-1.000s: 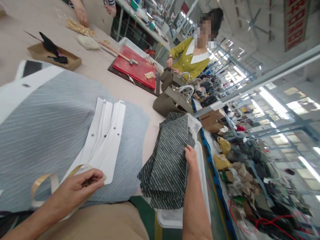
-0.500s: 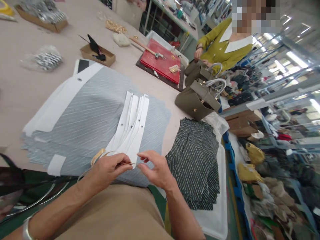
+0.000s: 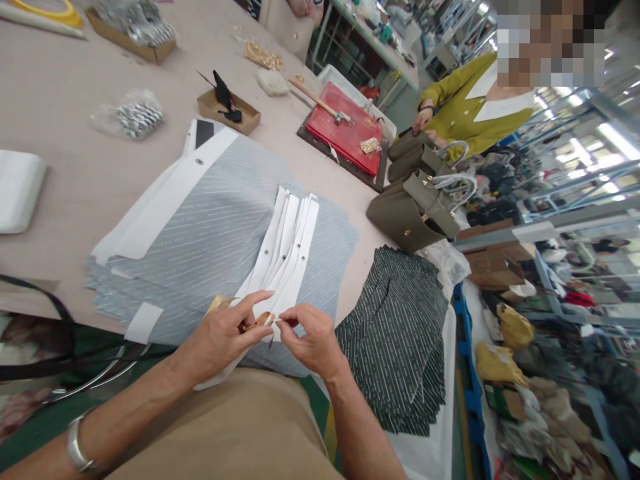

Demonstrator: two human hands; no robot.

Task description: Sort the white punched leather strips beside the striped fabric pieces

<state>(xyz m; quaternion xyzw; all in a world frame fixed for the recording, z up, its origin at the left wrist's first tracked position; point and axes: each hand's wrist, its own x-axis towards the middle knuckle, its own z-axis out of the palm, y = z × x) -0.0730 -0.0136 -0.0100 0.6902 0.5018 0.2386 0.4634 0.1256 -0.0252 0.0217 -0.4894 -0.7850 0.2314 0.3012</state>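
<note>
My left hand pinches a thin gold strip at the near edge of the table. Close beside it, my right hand pinches the strip's other end with thumb and forefinger. Both hands hover over the near end of a fan of white strips with snap studs. Those strips lie on a stack of grey striped fabric panels. To the right of my right hand lies a pile of dark striped fabric pieces on a white tray.
A person in a yellow top works on olive handbags across the table. A red mat with a hammer, a small cardboard box, bagged metal parts and a white roll lie on the table. Cluttered bins sit at the right.
My right hand left the dark fabric pile and came over to the gold strip, now pinching it. The head has turned left and down, bringing more of the table into view.
</note>
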